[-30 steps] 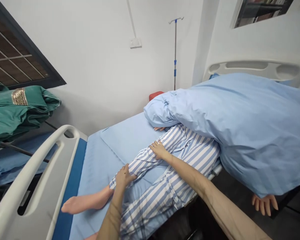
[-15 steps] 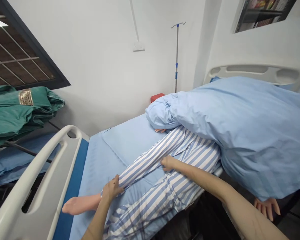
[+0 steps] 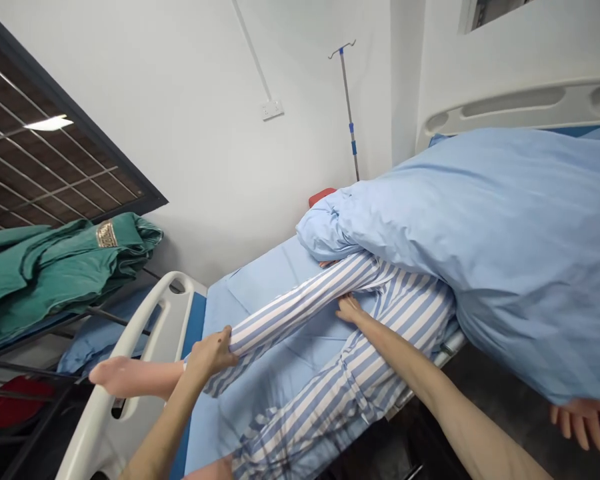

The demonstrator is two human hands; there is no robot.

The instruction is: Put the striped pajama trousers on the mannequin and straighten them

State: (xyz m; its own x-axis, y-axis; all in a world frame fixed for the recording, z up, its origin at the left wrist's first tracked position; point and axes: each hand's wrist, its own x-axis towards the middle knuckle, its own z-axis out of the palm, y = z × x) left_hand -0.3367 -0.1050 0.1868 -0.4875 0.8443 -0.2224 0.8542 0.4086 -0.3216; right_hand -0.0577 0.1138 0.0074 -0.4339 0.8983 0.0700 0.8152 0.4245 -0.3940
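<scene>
A figure that looks like a manikin lies on the bed in blue-and-white striped trousers (image 3: 290, 313). My left hand (image 3: 213, 352) is closed round its far lower leg, just above the ankle. The bare foot (image 3: 117, 375) of that leg sticks out over the footboard, and the leg appears raised off the sheet. Under the thigh of the same leg is my right hand (image 3: 349, 309), its fingers partly hidden by the cloth. The near leg (image 3: 310, 420) lies on the mattress below my right forearm. A light blue quilt (image 3: 480, 220) covers the upper body.
A cream footboard (image 3: 153, 333) stands at the left and a headboard (image 3: 500, 110) at the far right. Green folded cloth (image 3: 80, 267) lies on a rack beyond the footboard. Behind the bed rise a drip stand (image 3: 349, 107) and a white wall. One manikin hand (image 3: 585, 421) hangs over the near edge.
The far leg has risen off the sheet, its foot now over the footboard. My right hand has moved in under the thigh. The view has shifted and tilted.
</scene>
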